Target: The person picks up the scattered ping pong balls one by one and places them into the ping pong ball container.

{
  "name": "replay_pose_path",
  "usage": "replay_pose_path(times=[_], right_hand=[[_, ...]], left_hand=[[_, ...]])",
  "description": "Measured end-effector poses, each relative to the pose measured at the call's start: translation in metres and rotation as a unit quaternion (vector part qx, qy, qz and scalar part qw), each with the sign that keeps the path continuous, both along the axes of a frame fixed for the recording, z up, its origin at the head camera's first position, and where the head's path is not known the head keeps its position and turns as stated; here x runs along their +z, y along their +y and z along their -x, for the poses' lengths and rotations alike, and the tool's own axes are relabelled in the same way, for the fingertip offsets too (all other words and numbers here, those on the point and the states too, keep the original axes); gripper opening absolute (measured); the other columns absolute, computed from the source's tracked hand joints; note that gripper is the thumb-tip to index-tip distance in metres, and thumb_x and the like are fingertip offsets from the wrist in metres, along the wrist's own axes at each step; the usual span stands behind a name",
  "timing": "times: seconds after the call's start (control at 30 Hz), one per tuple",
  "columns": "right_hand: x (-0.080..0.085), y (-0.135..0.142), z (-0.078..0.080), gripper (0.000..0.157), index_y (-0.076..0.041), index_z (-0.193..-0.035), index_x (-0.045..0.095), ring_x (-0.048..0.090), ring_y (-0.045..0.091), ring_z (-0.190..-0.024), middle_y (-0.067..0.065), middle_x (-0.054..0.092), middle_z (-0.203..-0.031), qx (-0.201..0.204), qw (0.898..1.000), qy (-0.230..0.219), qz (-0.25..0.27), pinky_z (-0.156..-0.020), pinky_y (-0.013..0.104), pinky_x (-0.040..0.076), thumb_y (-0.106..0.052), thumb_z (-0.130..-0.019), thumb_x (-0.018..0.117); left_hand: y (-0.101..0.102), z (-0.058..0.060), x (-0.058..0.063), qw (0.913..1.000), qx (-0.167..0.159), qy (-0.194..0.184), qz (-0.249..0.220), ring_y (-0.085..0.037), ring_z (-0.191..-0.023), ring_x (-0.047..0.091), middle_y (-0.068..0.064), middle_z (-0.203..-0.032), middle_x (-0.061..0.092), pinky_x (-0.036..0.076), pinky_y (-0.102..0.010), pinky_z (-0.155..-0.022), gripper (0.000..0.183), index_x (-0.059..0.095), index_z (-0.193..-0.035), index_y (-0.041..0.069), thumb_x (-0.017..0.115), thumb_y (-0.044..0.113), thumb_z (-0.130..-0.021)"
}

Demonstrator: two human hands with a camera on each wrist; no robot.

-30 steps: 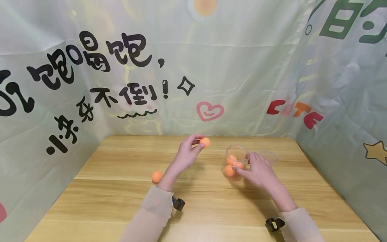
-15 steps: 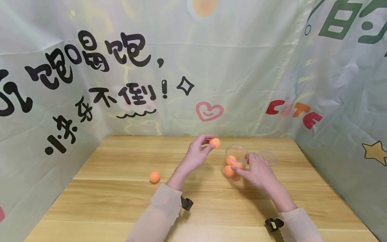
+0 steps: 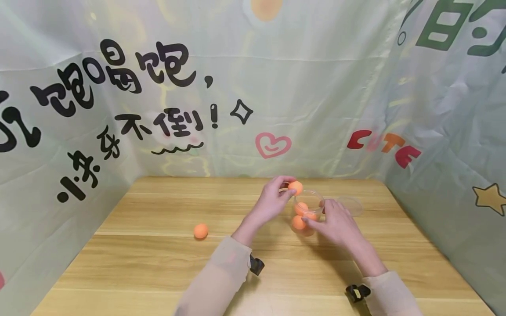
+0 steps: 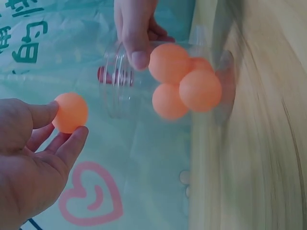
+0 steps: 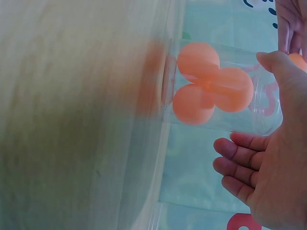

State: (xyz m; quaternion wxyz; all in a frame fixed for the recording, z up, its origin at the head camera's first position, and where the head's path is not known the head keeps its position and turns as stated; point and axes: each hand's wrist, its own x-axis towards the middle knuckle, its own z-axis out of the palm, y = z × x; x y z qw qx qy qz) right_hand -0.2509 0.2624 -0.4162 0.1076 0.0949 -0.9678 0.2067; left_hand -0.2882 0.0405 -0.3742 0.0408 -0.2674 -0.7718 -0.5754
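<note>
My left hand pinches an orange ping-pong ball between thumb and fingertips, just above and left of the mouth of a clear plastic jar. The jar stands upright and uncovered on the table. Several orange balls lie in its lower part, seen through the wall. My right hand grips the jar from the right, thumb on its near side and fingers on the other. Another orange ball rests on the table to the left.
A clear round lid lies on the wooden table behind the right hand. Printed cloth hangs along the table's back and sides. Each wrist wears a black camera mount.
My left hand has carried its ball rightward, from well left of the jar to the edge of its mouth. The right hand and jar have stayed in place.
</note>
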Motion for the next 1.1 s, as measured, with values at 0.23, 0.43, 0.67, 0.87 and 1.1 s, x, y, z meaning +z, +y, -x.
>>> replay_pose_path(times=[0.23, 0.43, 0.67, 0.87, 1.1], right_hand=[[0.000, 0.000, 0.000, 0.077, 0.004, -0.117, 0.056, 0.056, 0.030, -0.094, 0.013, 0.060, -0.103, 0.003, 1.000, -0.002, -0.005, -0.078, 0.047, 0.047, -0.067, -0.090, 0.069], [0.000, 0.001, 0.000, 0.073, 0.004, -0.116, 0.056, 0.056, 0.030, -0.094, 0.014, 0.060, -0.104, 0.009, 1.000, 0.005, -0.002, -0.080, 0.049, 0.046, -0.063, -0.090, 0.071], [0.000, 0.001, 0.001, 0.071, 0.004, -0.115, 0.056, 0.054, 0.028, -0.091, 0.012, 0.059, -0.099, 0.008, 1.000, 0.007, -0.009, -0.080, 0.048, 0.046, -0.061, -0.090, 0.072], [-0.001, 0.001, 0.002, 0.069, 0.005, -0.115, 0.057, 0.054, 0.029, -0.090, 0.012, 0.060, -0.099, 0.008, 1.000, 0.006, -0.010, -0.082, 0.050, 0.046, -0.058, -0.091, 0.072], [-0.001, 0.001, 0.002, 0.068, 0.004, -0.113, 0.057, 0.055, 0.028, -0.090, 0.011, 0.060, -0.098, 0.010, 1.000, 0.012, -0.007, -0.079, 0.047, 0.046, -0.058, -0.090, 0.072]], left_hand=[[0.015, 0.000, 0.002, 0.9998, -0.003, 0.001, 0.019, -0.023, -0.125, 0.061, -0.010, -0.133, 0.060, 0.054, -0.022, -0.100, 0.037, 0.059, -0.138, -0.001, 0.064, 0.008, -0.103], [0.026, 0.003, 0.002, 0.9990, -0.004, 0.001, 0.045, -0.019, -0.121, 0.063, -0.008, -0.133, 0.060, 0.054, -0.018, -0.097, 0.037, 0.060, -0.138, 0.001, 0.065, 0.008, -0.102], [0.036, 0.006, -0.002, 0.9935, -0.013, 0.037, 0.107, -0.018, -0.116, 0.066, -0.007, -0.133, 0.061, 0.054, -0.017, -0.095, 0.033, 0.063, -0.135, 0.006, 0.066, 0.010, -0.102], [0.038, 0.007, -0.007, 0.9868, -0.007, 0.072, 0.145, -0.018, -0.118, 0.065, -0.006, -0.134, 0.062, 0.052, -0.017, -0.097, 0.033, 0.065, -0.134, 0.007, 0.068, 0.011, -0.101], [0.039, 0.004, -0.008, 0.9811, -0.003, 0.096, 0.168, -0.017, -0.123, 0.063, -0.003, -0.136, 0.064, 0.052, -0.019, -0.100, 0.034, 0.067, -0.134, 0.008, 0.070, 0.009, -0.100]])
